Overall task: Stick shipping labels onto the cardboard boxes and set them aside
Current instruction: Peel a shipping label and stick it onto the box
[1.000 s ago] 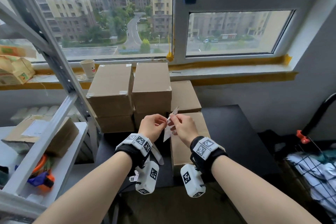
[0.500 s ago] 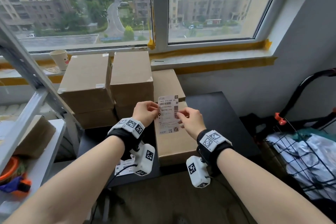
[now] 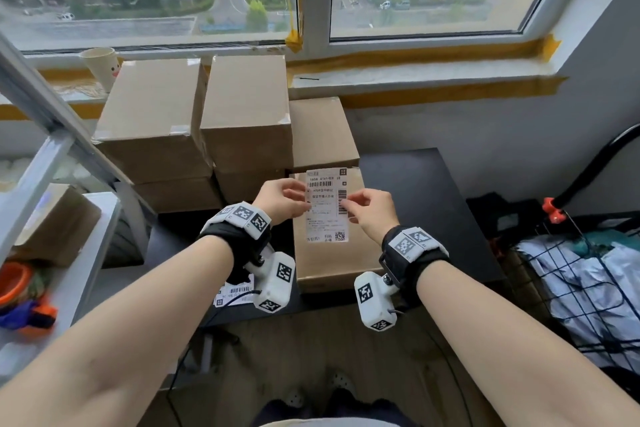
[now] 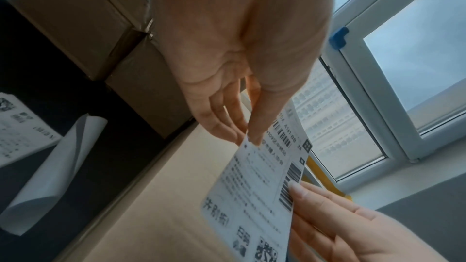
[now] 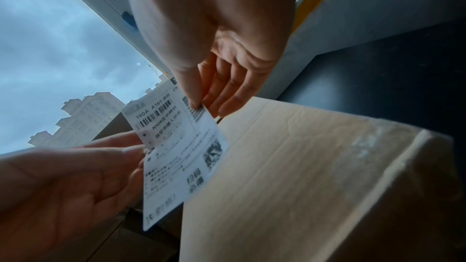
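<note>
Both hands hold 1 shipping label (image 3: 327, 204) upright over the nearest cardboard box (image 3: 332, 263), printed side toward the person. The left hand (image 3: 282, 200) pinches the label's left edge between thumb and fingers; the right hand (image 3: 372, 210) pinches its right edge at the side barcode. The wrist views show the label lifted clear of the box top and tilted (its lower end hangs nearest the cardboard, though contact there cannot be told).

That box lies on the black tabletop (image 3: 415, 191), at its front edge. Behind it sits another cardboard box (image 3: 320, 130), and to the left rise 2 stacks of cardboard boxes (image 3: 194, 121), 2 high each. A further printed label sheet (image 3: 233, 291) lies on the tabletop under the left wrist, with a curled white backing strip (image 4: 54, 168) just beside it. A paper cup (image 3: 102, 68) stands on the windowsill (image 3: 415, 74).
</note>
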The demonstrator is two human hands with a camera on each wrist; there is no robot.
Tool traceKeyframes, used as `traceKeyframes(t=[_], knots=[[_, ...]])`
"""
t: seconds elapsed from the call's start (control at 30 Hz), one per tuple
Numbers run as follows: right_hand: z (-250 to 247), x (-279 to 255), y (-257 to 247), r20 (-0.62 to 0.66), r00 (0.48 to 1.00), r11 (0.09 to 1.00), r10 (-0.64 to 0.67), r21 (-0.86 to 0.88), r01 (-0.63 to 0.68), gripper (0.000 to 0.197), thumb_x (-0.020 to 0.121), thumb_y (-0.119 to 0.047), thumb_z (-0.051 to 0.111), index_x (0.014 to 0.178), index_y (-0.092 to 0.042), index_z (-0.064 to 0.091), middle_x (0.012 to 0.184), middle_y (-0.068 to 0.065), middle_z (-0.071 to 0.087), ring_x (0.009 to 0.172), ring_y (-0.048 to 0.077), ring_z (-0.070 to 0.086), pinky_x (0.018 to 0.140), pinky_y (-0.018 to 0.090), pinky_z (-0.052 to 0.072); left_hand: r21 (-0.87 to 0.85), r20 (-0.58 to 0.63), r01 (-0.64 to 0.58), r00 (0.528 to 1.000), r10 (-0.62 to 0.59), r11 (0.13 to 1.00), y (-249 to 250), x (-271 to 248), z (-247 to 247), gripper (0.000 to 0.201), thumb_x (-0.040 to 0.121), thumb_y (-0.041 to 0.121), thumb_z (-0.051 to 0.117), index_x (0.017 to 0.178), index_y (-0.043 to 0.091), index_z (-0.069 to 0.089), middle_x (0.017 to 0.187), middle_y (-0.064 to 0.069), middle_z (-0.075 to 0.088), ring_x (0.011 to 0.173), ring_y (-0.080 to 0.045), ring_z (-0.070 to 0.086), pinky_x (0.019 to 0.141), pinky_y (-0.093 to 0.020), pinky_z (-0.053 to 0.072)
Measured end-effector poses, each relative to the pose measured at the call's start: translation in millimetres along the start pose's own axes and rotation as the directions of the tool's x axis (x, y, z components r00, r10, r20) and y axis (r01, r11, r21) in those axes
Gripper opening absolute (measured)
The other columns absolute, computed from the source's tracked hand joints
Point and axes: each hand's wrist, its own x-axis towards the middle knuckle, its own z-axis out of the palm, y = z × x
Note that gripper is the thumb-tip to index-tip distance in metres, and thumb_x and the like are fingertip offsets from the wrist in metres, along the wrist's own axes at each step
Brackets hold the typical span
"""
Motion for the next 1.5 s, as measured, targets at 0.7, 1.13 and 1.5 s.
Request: traceKeyframes(t=[0.7, 1.13, 1.5], knots=[[2.3, 28.5, 27.4, -0.057, 0.983, 0.974, 0.176, -0.132, -0.182, 0.028, 0.074, -0.02, 0.078, 0.098, -0.015, 0.063, 0.081, 0.0, 0.069, 0.081, 0.02, 0.07, 0.083, 0.04, 0.057, -0.024, -0.245, 0.204, 0.948, -0.203, 0.979, -30.9, 35.3, 36.4, 0.056, 0.062, 0.007, 0.081, 0.108, 0.014, 0.05, 0.087, -0.011, 0.072, 0.085, -0.024, 0.07, 0.083, -0.039, 0.057], [4.4, 28.8, 28.7, -0.1, 0.987, 0.95, 0.129, -0.272, -0.152, 0.021, 0.08, -0.022, 0.072, 0.097, -0.016, 0.063, 0.091, 0.001, 0.071, 0.092, 0.018, 0.064, 0.08, 0.029, 0.05, 0.164, -0.328, 0.109, 0.944, -0.05, 0.98, -32.1, 33.8, 48.0, 0.037, 0.075, 0.01, 0.075, 0.104, 0.015, 0.052, 0.076, 0.004, 0.066, 0.076, -0.011, 0.064, 0.065, -0.025, 0.05], [4.1, 31.9, 25.4, -0.047, 0.993, 0.92, 0.104, -0.374, -0.114, 0.021, 0.082, -0.023, 0.069, 0.1, -0.016, 0.061, 0.094, 0.001, 0.07, 0.095, 0.019, 0.064, 0.082, 0.031, 0.05, 0.272, -0.345, 0.11, 0.938, -0.01, 0.956, -28.9, 36.5, 53.9, 0.03, 0.076, 0.007, 0.071, 0.1, 0.016, 0.056, 0.078, 0.004, 0.067, 0.081, -0.014, 0.065, 0.078, -0.035, 0.055]])
